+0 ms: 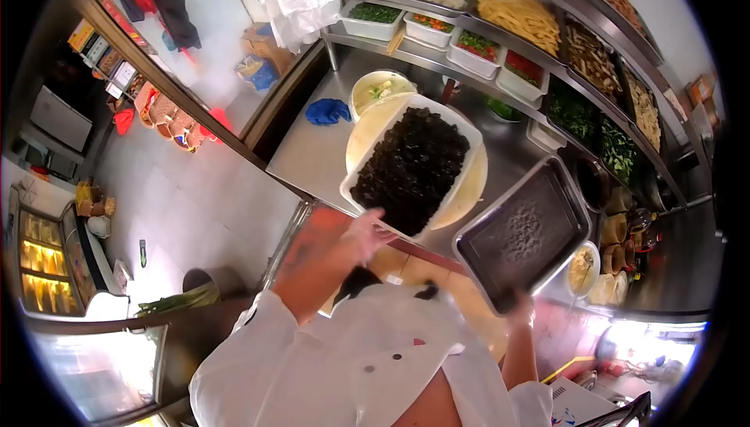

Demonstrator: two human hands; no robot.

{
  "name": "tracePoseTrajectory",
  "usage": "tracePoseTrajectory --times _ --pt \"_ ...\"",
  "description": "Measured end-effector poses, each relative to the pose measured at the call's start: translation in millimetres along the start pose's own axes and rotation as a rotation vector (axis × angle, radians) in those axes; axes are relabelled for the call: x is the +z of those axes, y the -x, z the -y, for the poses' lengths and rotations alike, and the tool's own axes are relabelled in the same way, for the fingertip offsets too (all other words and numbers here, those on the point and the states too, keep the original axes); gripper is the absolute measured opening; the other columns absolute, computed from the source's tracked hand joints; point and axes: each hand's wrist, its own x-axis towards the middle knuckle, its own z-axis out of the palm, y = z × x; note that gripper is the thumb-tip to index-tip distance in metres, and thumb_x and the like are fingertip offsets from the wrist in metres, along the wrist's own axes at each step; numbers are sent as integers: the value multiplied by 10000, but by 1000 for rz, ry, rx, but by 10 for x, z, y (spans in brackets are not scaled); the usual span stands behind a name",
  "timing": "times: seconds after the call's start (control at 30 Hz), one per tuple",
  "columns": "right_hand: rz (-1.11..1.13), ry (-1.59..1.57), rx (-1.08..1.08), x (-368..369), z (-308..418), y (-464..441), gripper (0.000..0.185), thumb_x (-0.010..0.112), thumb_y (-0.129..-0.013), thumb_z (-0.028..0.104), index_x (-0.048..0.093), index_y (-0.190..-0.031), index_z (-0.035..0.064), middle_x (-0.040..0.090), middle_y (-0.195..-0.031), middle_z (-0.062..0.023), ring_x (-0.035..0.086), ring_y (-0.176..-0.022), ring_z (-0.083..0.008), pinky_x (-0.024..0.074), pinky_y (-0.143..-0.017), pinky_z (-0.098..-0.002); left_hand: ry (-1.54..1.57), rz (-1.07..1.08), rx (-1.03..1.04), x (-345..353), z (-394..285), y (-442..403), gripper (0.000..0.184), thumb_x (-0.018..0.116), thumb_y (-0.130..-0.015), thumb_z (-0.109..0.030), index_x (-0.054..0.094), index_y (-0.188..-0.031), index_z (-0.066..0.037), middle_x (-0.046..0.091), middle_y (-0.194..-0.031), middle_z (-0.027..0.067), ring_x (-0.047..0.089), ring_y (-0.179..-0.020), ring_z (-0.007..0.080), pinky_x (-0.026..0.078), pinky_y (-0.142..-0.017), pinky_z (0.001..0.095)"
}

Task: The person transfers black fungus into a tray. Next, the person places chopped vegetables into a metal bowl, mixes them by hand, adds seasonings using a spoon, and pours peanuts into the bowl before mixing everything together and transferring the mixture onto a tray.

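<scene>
A white rectangular tub (348,185) full of dark, black pieces rests tilted across a round cutting board (474,185) on the steel counter. My left hand (369,237) is at the tub's near edge, fingers apart. To the right, my right hand (519,307) is at the near corner of a dark metal tray (500,216); its fingers are blurred. A small heap of pale bits (523,232) lies in the tray.
Behind the board are a bowl of pale scraps (380,91) and a blue cloth (328,112). Shelves above hold white tubs (373,28) and trays of cut food (517,17). A bowl (581,269) stands right of the tray.
</scene>
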Motion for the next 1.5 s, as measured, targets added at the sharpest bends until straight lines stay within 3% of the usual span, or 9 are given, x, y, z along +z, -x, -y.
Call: tracePoseTrajectory --times 0.37,0.43,0.63,0.77,0.97,1.23,1.27,1.4,1.5 --pt "-307 -68 187 1819 308 1231 542 684 -874 219 503 -1378 140 575 -1360 -55 556 -1223 -274 402 -1075 -443 -173 179 89 -1164 -796 86 186 647 -843 -227 608 -904 -56 631 -899 123 661 -866 299 575 -797 509" --pt "-278 -26 205 1786 227 1076 538 690 -872 226 507 -1370 134 579 -1353 -62 551 -1228 -271 393 -1083 -443 -312 -97 136 -661 -1357 1059 111 621 -891 -174 627 -905 -64 646 -853 98 673 -832 298 577 -820 585" --pt "-165 169 81 2316 404 597 509 706 -861 196 532 -1322 67 615 -1282 -104 574 -1190 -268 441 -1035 -408 -19 39 171 -2594 -1643 1265 174 659 -920 -269 643 -963 -102 653 -878 76 675 -829 274 597 -763 584" --pt "-41 672 51 2566 364 251 441 642 -898 230 580 -1327 150 545 -1324 -173 537 -1228 -336 436 -1046 -414 -56 -299 357 -2745 -1627 1587 77 595 -852 -96 646 -908 -83 657 -881 94 677 -800 284 612 -714 557" --pt "251 1458 -203 3099 496 -273 372 548 -942 192 636 -1302 214 495 -1334 -250 511 -1243 -418 439 -1060 -433 117 -262 574 -2474 -1440 1348 101 589 -765 -63 628 -858 -54 654 -903 88 665 -864 283 597 -742 437" --pt "183 756 -12 3540 494 -1129 458 699 -856 328 616 -1065 -72 686 -985 -187 673 -875 -299 539 -817 -372 -584 -590 439 -1936 -1426 368 320 603 -894 -209 623 -1128 7 632 -1053 131 619 -889 225 558 -765 358" --pt "293 1102 -328 3551 547 -1153 527 669 -877 422 636 -1057 -72 691 -974 -211 677 -877 -357 524 -841 -400 -700 -553 479 -1895 -1406 282 320 594 -908 -222 616 -1132 6 636 -1051 141 631 -881 241 570 -744 375" --pt "298 1339 -149 3889 1191 -948 560 600 -924 467 632 -1093 -66 621 -1148 -284 611 -1073 -434 486 -919 -441 238 -97 292 -1974 -1467 -36 333 563 -973 -261 536 -1184 -5 644 -1094 177 665 -901 321 618 -716 426" --pt "253 1345 -505 3900 1295 -1005 522 599 -951 406 597 -1167 -69 613 -1191 -259 626 -1051 -426 493 -927 -453 -256 -350 251 -1619 -1581 547 394 599 -988 -357 553 -1215 -38 664 -1062 139 671 -875 250 595 -715 379"
